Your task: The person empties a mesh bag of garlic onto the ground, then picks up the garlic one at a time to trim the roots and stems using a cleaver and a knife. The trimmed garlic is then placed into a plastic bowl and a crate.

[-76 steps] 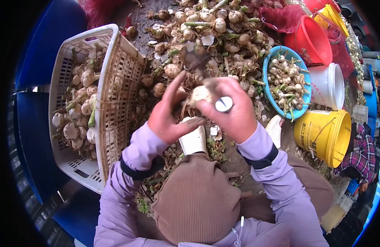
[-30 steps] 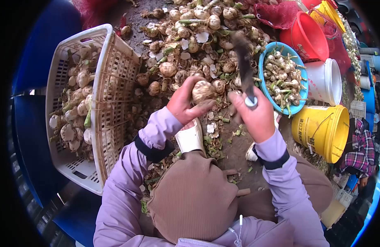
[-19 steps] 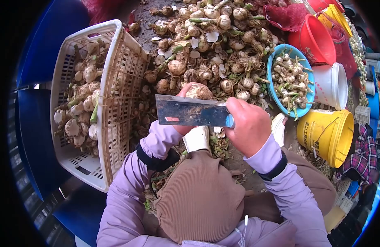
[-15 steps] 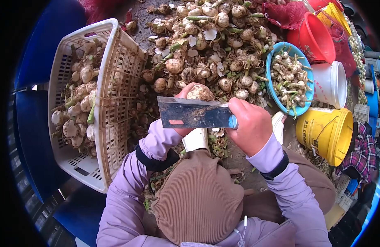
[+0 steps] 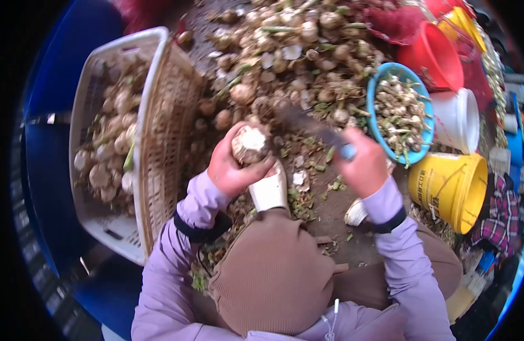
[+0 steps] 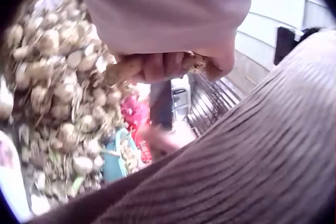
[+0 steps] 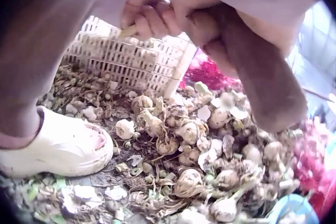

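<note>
In the head view my left hand (image 5: pixel 230 167) holds a garlic bulb (image 5: pixel 249 145), its pale, flat cut face turned up. The fingers curl behind it and the thumb lies along its lower side. My right hand (image 5: pixel 364 163), to the right and apart from the bulb, grips a cleaver by its handle. The dark cleaver blade (image 5: pixel 307 122) is motion-blurred and points up-left over the garlic heap (image 5: pixel 296 62). From the left wrist, the curled fingers (image 6: pixel 157 66) show under the sleeve, with the blade (image 6: pixel 160 106) beyond them.
A white plastic crate (image 5: pixel 151 142) of garlic stands on the left. To the right are a blue basin (image 5: pixel 372 108) of smaller bulbs, a red bucket (image 5: pixel 435 57), a white bucket (image 5: pixel 456 119) and a yellow bucket (image 5: pixel 443 184). Trimmings (image 5: pixel 304 196) litter the ground by the white shoe (image 5: pixel 270 190).
Half a second ago the cleaver lay across in front of the bulb. Now the right hand has drawn it away rightward, and the left hand has shifted left, showing the bulb's cut face.
</note>
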`<state>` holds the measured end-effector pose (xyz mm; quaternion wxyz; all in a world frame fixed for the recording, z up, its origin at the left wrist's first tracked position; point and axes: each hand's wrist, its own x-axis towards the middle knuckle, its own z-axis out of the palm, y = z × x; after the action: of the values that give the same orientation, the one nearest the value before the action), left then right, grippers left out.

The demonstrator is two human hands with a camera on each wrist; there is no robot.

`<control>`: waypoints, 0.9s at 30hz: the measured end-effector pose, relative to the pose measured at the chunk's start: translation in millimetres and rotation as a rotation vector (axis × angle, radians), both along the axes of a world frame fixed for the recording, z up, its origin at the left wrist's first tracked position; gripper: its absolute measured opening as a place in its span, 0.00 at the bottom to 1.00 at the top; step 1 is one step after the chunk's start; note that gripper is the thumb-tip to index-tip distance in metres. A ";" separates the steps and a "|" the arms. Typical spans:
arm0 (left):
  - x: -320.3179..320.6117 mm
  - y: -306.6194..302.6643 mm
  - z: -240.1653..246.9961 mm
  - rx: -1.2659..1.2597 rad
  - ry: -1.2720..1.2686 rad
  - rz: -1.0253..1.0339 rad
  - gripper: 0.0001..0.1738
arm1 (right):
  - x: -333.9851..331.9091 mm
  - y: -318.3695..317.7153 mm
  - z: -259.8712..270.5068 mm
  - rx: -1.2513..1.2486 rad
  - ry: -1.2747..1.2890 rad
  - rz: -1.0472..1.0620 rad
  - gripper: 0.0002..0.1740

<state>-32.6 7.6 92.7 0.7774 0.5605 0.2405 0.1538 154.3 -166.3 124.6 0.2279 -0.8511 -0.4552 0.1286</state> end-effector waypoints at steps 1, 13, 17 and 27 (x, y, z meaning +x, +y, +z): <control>1.8 -3.5 -8.5 -0.067 -0.029 0.033 0.29 | -14.6 12.7 12.9 0.073 -0.011 0.077 0.09; 4.2 -7.3 -30.8 0.136 0.037 -0.056 0.41 | -35.6 20.2 15.9 0.076 -0.111 0.241 0.17; 4.1 -8.0 -25.6 0.400 0.016 -0.233 0.40 | -21.3 5.4 -4.4 0.028 -0.117 0.215 0.17; -4.4 -9.7 -6.0 0.421 -0.022 -0.222 0.29 | -7.8 8.9 -16.8 0.107 -0.118 0.306 0.14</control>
<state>-37.0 -2.1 86.8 0.6583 0.7313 0.1316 0.1204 146.4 -157.4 107.8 0.2234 -0.7646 -0.5983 0.0873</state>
